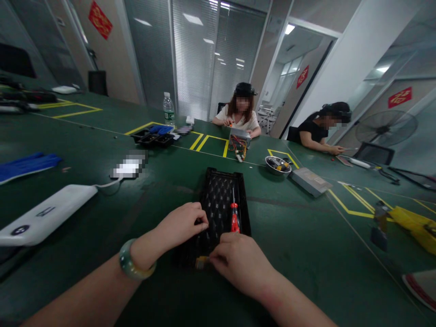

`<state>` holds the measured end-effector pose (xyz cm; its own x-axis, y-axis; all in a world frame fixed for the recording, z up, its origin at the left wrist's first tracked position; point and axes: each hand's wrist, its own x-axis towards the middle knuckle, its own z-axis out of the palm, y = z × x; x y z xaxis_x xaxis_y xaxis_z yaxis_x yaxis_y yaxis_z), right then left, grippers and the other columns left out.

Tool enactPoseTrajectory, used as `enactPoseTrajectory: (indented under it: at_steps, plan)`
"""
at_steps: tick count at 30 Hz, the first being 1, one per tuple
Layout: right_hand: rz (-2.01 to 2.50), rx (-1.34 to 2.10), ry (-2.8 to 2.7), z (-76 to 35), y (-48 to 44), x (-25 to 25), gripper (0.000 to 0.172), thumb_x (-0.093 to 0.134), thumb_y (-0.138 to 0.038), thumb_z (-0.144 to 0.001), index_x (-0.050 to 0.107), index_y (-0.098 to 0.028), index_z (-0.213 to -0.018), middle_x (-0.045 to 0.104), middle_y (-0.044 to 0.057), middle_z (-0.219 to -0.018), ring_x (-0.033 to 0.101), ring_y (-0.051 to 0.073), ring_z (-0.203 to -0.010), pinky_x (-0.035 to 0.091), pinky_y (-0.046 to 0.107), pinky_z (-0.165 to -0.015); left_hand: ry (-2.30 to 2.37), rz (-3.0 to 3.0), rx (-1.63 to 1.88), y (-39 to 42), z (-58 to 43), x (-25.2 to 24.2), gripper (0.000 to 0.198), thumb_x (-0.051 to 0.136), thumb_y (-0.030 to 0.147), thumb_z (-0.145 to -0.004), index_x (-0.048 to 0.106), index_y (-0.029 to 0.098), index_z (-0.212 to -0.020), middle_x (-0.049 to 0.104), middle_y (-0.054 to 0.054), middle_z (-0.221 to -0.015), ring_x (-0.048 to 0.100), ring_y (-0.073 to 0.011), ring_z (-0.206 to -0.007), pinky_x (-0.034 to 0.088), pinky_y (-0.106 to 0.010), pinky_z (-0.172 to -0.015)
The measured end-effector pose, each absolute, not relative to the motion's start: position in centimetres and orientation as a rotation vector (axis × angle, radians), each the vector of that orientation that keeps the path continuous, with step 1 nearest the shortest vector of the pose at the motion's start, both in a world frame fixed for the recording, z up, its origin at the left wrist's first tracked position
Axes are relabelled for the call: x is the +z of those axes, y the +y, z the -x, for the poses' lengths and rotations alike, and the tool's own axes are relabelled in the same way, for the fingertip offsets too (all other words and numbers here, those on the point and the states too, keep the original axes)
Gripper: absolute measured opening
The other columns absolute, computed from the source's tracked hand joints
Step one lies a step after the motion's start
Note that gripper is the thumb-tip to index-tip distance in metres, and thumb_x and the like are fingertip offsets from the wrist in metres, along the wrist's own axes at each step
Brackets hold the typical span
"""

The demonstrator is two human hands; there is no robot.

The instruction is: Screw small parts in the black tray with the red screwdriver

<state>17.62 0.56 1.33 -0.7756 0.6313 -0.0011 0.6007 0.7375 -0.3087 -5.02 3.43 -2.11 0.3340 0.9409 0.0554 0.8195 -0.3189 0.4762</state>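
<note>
A black tray (pixel 245 204) with a patterned bottom lies in front of me on the green table. A red and black screwdriver (pixel 235 218) rests along its right side, shaft pointing away. My left hand (pixel 182 227), with a green bracelet (pixel 127 261) on the wrist, is curled over the tray's left edge; anything between its fingertips is hidden. My right hand (pixel 241 261) is pinched at the tray's near end, its fingertips on a small yellowish piece (pixel 201 261), just below the screwdriver's handle.
A white power bank (pixel 51 213) and blue gloves (pixel 29 167) lie left. Beyond are a black organizer (pixel 153 138), a bottle (pixel 168 110), a metal bowl (pixel 278 165) and a grey box (pixel 309 181). Two people sit across the table, one behind a metal unit with wires (pixel 239 141).
</note>
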Motion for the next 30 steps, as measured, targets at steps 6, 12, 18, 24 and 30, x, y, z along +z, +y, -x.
enactPoseTrajectory:
  at_steps: [6,12,18,24,30]
  plan:
    - [1.026,0.442,-2.805,-17.5,0.6,1.3,0.014,0.065,-0.023,-0.09,0.076,-0.021,-0.081,0.066,-0.002,-0.079,0.06,0.013,-0.073,0.041,0.026,-0.066,1.573,-2.208,0.432,3.4,4.9,-1.7,0.014,0.064,0.03,-0.091,0.076,0.024,-0.087,0.064,-0.003,-0.095,0.06,-0.0209,-0.094,0.045,-0.032,-0.084]
    - [1.045,0.463,-2.844,-17.7,0.5,1.6,0.013,0.066,-0.023,-0.091,0.077,-0.022,-0.085,0.068,-0.001,-0.082,0.061,0.014,-0.076,0.043,0.026,-0.069,1.56,-2.189,0.44,3.4,4.8,-1.6,0.014,0.064,0.03,-0.09,0.076,0.023,-0.087,0.064,-0.003,-0.096,0.061,-0.0205,-0.093,0.045,-0.031,-0.084]
    - [0.946,0.486,-2.87,-17.9,0.6,1.5,0.015,0.064,-0.026,-0.095,0.079,-0.023,-0.092,0.071,0.0,-0.089,0.064,0.016,-0.082,0.045,0.027,-0.075,1.566,-2.184,0.425,3.4,4.7,-1.4,0.015,0.063,0.03,-0.091,0.076,0.023,-0.086,0.064,-0.003,-0.096,0.061,-0.0208,-0.093,0.045,-0.032,-0.084]
    - [0.95,0.578,-2.863,-18.4,0.9,2.6,0.02,0.06,-0.022,-0.095,0.079,-0.02,-0.09,0.072,0.001,-0.084,0.064,0.015,-0.079,0.047,0.027,-0.076,1.568,-2.189,0.408,3.3,4.6,-1.2,0.016,0.063,0.031,-0.091,0.076,0.023,-0.087,0.064,-0.004,-0.096,0.061,-0.0213,-0.095,0.045,-0.032,-0.085]
    - [0.932,0.563,-2.821,-18.5,1.2,1.7,0.014,0.068,-0.024,-0.09,0.078,-0.025,-0.1,0.073,0.0,-0.093,0.066,0.016,-0.085,0.047,0.027,-0.082,1.575,-2.203,0.414,3.2,4.6,-1.3,0.016,0.062,0.029,-0.091,0.076,0.023,-0.087,0.064,-0.004,-0.096,0.061,-0.021,-0.094,0.045,-0.032,-0.084]
